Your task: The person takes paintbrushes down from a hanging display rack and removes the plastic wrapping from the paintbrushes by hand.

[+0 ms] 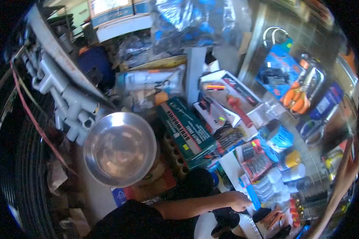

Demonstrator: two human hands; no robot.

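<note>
My left hand (239, 201) reaches in from the bottom with its fingers curled closed. A narrow blue packet (251, 196) lies right at its fingertips; whether the fingers hold it or only touch it is unclear. Just beyond are clear plastic packs (265, 189) and a red-backed blister pack (256, 161). At the far right edge my right hand (350, 155) is raised, smeared by motion, so its fingers are hard to read. It is nearest to the hanging packets (334, 164) on the right.
A shiny metal bowl (120, 149) sits left of a green screwdriver box (186, 129). Grey pipe fittings (70, 97) are piled at the left. Orange-handled scissors (296, 99) hang at the right. An opened white box (231, 93) holds a red-handled tool.
</note>
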